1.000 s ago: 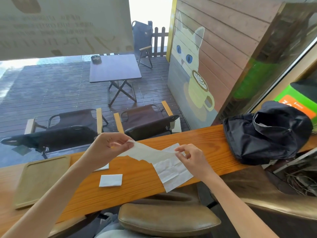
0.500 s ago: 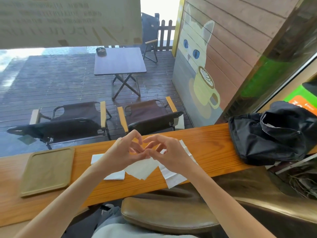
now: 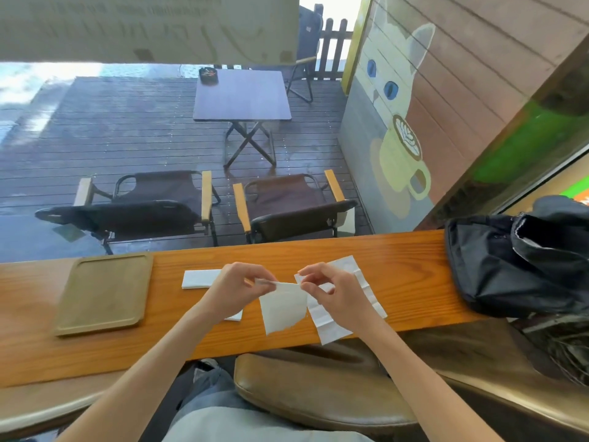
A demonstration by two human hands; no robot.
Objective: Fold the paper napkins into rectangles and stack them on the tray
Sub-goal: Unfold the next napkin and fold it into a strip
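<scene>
1. Both hands hold one napkin (image 3: 283, 306) just above the wooden counter (image 3: 398, 260): the left hand (image 3: 237, 288) pinches its top edge at the left corner, the right hand (image 3: 331, 290) at the right corner.
2. Its top edge runs left to right; the sheet hangs down toward the person.
3. An unfolded napkin (image 3: 342, 323) lies flat under the right hand, long axis slanting away.
4. A folded napkin (image 3: 199, 278) lies beyond the left hand, lengthwise left to right.
5. The tray (image 3: 105, 291) at left holds nothing.
6. A black bag (image 3: 510, 263) sits far right.
</scene>
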